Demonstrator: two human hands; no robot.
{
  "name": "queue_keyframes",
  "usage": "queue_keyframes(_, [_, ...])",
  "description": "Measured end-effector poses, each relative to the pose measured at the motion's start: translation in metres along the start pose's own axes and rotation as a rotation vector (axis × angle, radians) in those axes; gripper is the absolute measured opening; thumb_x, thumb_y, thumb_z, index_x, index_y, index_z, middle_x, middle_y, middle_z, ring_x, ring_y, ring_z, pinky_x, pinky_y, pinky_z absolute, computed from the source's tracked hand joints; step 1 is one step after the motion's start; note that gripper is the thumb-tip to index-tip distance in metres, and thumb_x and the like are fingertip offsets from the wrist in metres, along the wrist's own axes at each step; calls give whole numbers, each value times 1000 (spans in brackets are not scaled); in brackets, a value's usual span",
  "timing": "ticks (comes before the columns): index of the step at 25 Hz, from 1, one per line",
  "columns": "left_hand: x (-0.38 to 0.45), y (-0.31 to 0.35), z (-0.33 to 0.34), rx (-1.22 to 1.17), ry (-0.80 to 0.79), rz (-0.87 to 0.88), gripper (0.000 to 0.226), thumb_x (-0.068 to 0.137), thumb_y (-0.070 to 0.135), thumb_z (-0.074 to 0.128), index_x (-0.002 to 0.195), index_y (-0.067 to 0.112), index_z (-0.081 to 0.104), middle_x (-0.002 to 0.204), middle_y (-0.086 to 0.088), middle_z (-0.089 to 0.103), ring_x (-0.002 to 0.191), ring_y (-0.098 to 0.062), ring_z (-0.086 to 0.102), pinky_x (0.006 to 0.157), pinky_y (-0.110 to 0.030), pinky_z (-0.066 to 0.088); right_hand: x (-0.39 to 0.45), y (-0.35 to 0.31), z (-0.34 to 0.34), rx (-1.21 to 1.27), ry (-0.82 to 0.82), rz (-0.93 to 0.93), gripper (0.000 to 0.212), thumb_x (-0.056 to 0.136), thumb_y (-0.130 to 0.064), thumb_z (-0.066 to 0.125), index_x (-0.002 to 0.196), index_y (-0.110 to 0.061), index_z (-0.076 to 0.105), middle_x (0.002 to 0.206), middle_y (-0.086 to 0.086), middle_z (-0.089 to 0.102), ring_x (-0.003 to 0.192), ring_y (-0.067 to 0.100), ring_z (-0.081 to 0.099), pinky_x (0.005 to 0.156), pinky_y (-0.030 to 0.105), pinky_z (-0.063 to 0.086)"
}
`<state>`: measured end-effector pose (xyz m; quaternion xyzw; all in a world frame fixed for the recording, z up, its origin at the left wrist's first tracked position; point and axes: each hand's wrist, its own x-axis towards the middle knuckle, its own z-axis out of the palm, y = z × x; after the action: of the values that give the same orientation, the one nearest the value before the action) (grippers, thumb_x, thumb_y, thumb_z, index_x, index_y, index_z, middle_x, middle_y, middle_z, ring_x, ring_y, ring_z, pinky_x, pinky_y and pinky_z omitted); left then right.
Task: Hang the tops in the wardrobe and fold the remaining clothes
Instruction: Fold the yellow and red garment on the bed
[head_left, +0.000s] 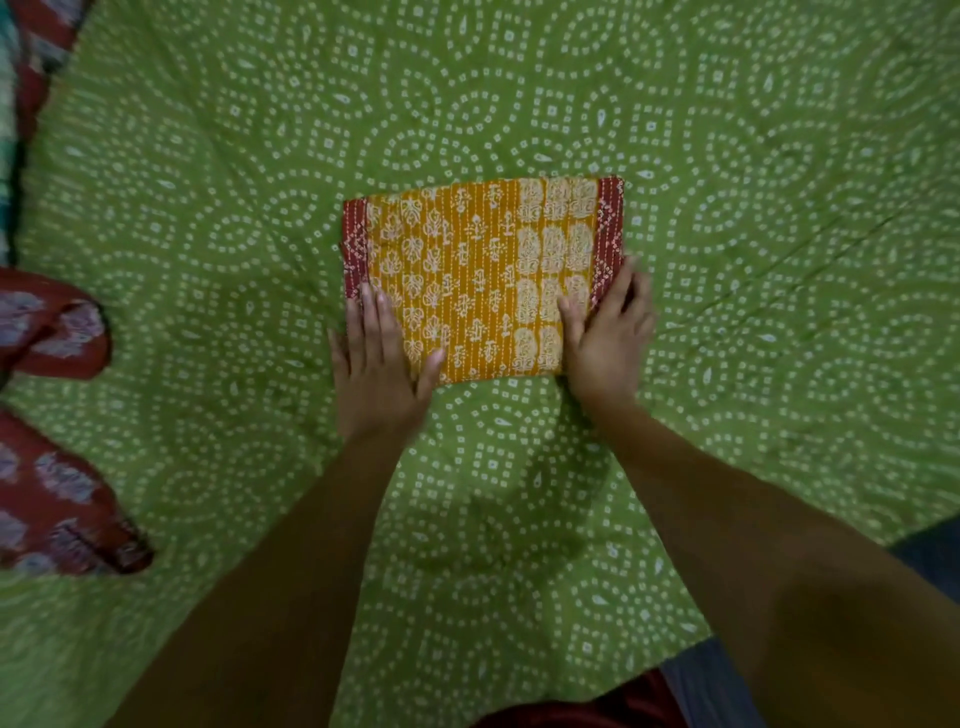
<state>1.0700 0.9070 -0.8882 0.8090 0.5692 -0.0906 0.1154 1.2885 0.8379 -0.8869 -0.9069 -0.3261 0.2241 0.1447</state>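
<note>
I press my left hand (376, 358) and right hand (605, 332), fingers flat and gripping nothing, on the folded yellow garment (478, 275); I'd smooth both edges evenly against the bed (779, 208).

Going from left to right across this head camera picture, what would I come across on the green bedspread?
Dark red patterned clothes at the left edge → left hand → folded yellow cloth → right hand, all on the green bedspread.

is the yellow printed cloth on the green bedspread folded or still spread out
Folded. The yellow printed cloth lies as a compact rectangle with red borders, left hand and right hand resting on its near corners.
</note>
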Motion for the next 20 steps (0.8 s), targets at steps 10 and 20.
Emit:
queue_keyframes(10, [-66,32,-153,-352,67,-227,75,95,57,25,153,13,5,161,-2,-2,147,-27,0,119,-45,4,2,-109,-184,919,-694,342,24,63,1,68,86,6,66,80,17,66,68,24,63,66,33,55])
queue_keyframes(20, [-204,131,-343,-1380,-1080,-230,44,99,42,35,97,6,61,87,-5,72,78,-20,64,75,-30,52,-178,-175,-524,1329,-422,-2,16,63,2,63,73,-8,54,72,7,48,62,15,48,63,23,47])
